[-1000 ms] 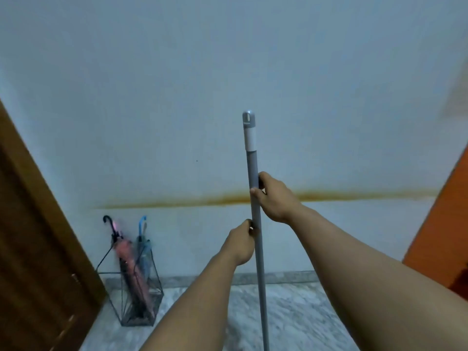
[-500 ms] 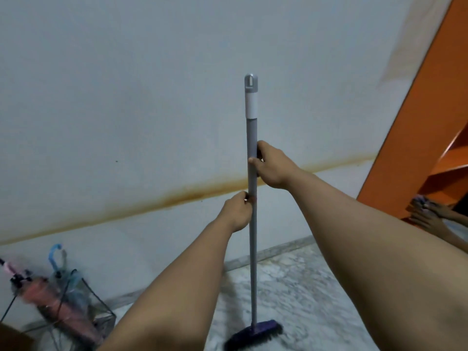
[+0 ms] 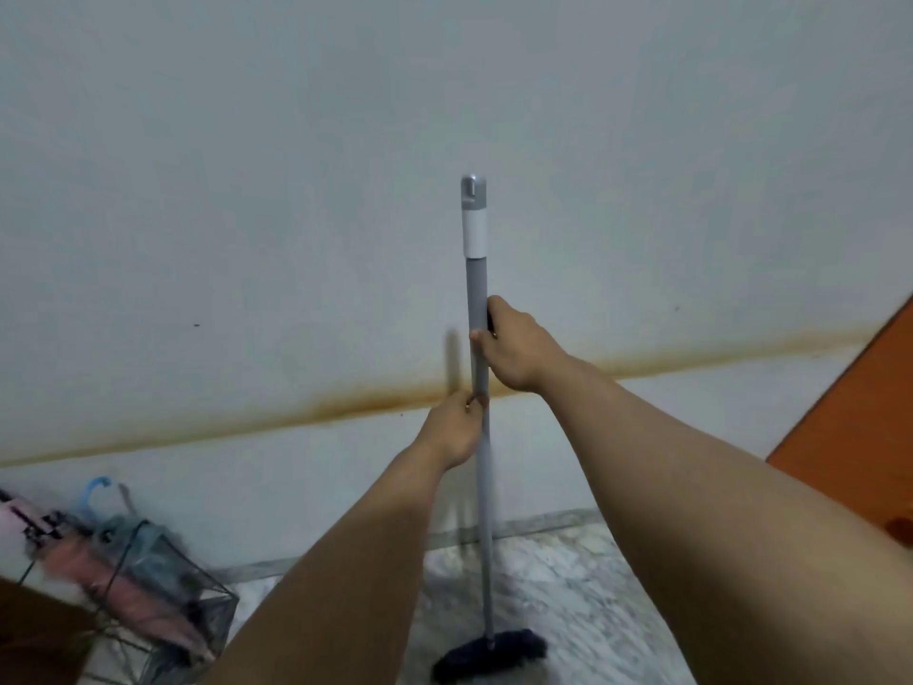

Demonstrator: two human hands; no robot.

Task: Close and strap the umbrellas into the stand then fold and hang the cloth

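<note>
Both hands, left hand [image 3: 452, 427] and right hand [image 3: 511, 346], grip the stiff, light broom [image 3: 478, 309] mid-handle; the umbrellas [image 3: 123, 580] likely handle light too.

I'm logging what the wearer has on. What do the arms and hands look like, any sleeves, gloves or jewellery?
Both forearms are bare as far as the frame shows: no sleeves in view. The left hand and right hand wear no gloves, and no watch, bracelet or ring is visible on the sides facing the camera.

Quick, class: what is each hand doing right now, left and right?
Left hand: grips the broom handle, below the right hand.
Right hand: grips the same handle, higher up.
</note>
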